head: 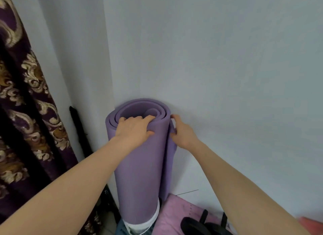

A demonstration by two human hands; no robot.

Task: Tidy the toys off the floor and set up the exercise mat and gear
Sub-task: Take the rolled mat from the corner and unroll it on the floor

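Rolled purple mat [139, 164] stands upright against the wall, left hand [134, 130] gripping its top rim, right hand [181, 131] holding its loose edge.

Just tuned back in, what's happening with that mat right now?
A person has both hands on the rolled purple foam exercise mat, which stands upright in the corner of the pale wall. The left hand grips its top rim, fingers curled inside the roll; the right hand pinches its loose outer edge. It is not yet unrolled.

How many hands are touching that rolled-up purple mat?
2. The left hand grips the top rim of the upright purple mat, fingers curled over its edge. The right hand pinches the loose outer flap on its right side.
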